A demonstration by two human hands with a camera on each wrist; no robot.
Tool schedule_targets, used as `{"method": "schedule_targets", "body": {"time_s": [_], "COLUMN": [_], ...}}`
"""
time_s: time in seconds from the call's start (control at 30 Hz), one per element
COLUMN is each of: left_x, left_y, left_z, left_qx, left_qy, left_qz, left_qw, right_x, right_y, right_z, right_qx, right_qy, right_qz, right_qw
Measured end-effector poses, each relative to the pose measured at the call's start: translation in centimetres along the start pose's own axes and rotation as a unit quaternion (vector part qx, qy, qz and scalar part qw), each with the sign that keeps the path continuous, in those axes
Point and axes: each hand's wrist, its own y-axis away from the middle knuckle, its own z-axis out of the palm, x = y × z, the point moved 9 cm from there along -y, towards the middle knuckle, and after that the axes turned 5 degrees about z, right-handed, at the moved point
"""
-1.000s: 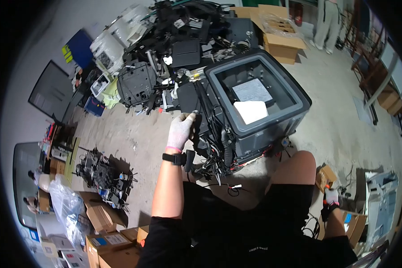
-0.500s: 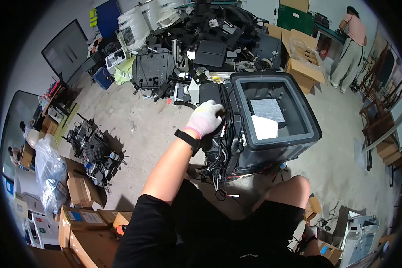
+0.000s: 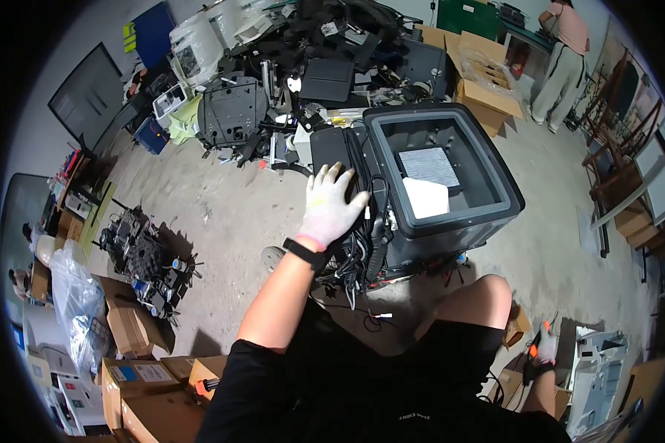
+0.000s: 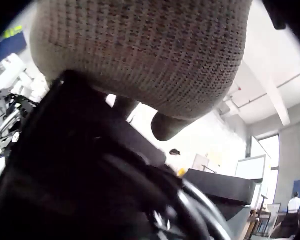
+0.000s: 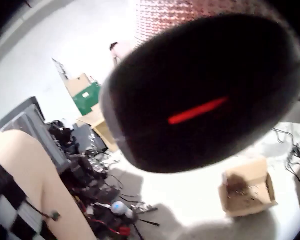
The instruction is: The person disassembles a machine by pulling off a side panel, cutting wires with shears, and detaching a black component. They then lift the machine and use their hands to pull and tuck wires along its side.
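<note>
My gloved left hand (image 3: 330, 208) lies with spread fingers over a dark panel (image 3: 328, 150) and the bundle of black cables (image 3: 359, 221) on the near left side of a grey bin (image 3: 495, 173). In the left wrist view the glove (image 4: 140, 55) is above the dark panel (image 4: 75, 150), with cables (image 4: 202, 200) beside it. Low at the right, my gloved right hand (image 3: 547, 348) grips an orange and black tool (image 3: 533, 350). A black rounded part with a red stripe (image 5: 205, 95) fills much of the right wrist view, hiding most of that hand.
Inside the bin are a grey pleated block (image 3: 430, 167) and a white piece (image 3: 426, 198). Dark parts (image 3: 233, 111) are heaped beyond. Cartons (image 3: 162, 406) stand at lower left, a small open box (image 5: 247, 192) near my right hand. A person (image 3: 565, 63) stands at back right.
My left hand's fingers have gone from curled to spread over the panel and cables. My right hand has moved outward and up, bringing the orange and black tool into clearer view.
</note>
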Motion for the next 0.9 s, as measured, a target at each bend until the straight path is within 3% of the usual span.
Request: {"method": "schedule_targets", "body": {"time_s": [0.1, 0.17, 0.27, 0.33, 0.4, 0.43, 0.47, 0.5, 0.53, 0.57, 0.6, 0.67, 0.7, 0.73, 0.8, 0.9], "left_x": [2.0, 1.6, 1.3, 1.0, 0.5, 0.0, -0.2, -1.0, -1.0, 0.9, 1.5, 1.0, 1.9, 1.6, 1.9, 3.9], "left_y": [-2.8, -4.1, -4.8, -4.7, -4.6, -4.3, -3.9, -3.8, -3.7, -2.0, -1.0, 0.7, 2.1, 4.4, 8.9, 11.6], "left_z": [1.1, 2.2, 1.5, 1.9, 2.3, 2.7, 2.5, 3.1, 2.9, 0.5, -0.7, -3.0, -5.1, -5.6, -3.5, 0.2], "left_qx": [-0.071, -0.163, -0.223, -0.18, -0.13, -0.084, -0.048, -0.109, -0.165, -0.181, -0.192, -0.033, 0.025, 0.106, 0.126, 0.118], "left_qy": [-0.105, -0.131, -0.106, -0.105, -0.08, -0.052, -0.037, 0.158, 0.346, 0.501, 0.508, 0.288, 0.206, 0.192, 0.097, -0.052], "left_qz": [-0.053, -0.057, -0.069, -0.069, -0.069, -0.048, -0.028, 0.015, 0.053, -0.021, -0.032, 0.038, -0.003, -0.083, -0.139, -0.138], "left_qw": [0.99, 0.976, 0.967, 0.976, 0.986, 0.994, 0.998, 0.981, 0.922, 0.846, 0.839, 0.956, 0.978, 0.972, 0.977, 0.982], "right_x": [-7.9, -12.5, -16.8, -16.8, -17.1, -15.5, -17.7, -18.0, -18.1, -17.8, -17.9, -21.9, -23.5, -25.2, -30.1, -35.6], "right_y": [0.5, 0.6, 3.6, 4.9, 6.0, 5.7, 8.0, 8.1, 7.8, 7.0, 6.3, 8.0, 8.1, 8.1, 11.8, 16.4], "right_z": [2.9, 5.0, 6.9, 6.8, 4.9, 3.5, 3.3, 2.6, 1.7, 1.4, 1.3, 2.5, 3.0, 3.6, 8.1, 15.7], "right_qx": [-0.003, -0.019, -0.035, -0.044, 0.029, 0.018, 0.018, 0.036, 0.052, 0.028, 0.005, 0.009, 0.013, 0.016, -0.068, -0.15], "right_qy": [-0.021, 0.038, 0.158, 0.115, 0.079, 0.098, 0.118, 0.099, 0.078, 0.037, -0.005, -0.059, -0.012, 0.034, -0.027, -0.024], "right_qz": [-0.052, -0.122, -0.106, -0.106, -0.174, -0.069, -0.038, -0.063, -0.089, -0.091, -0.092, -0.129, -0.157, -0.185, -0.161, -0.176], "right_qw": [0.998, 0.992, 0.981, 0.987, 0.981, 0.993, 0.992, 0.992, 0.992, 0.995, 0.996, 0.99, 0.987, 0.982, 0.984, 0.973]}}
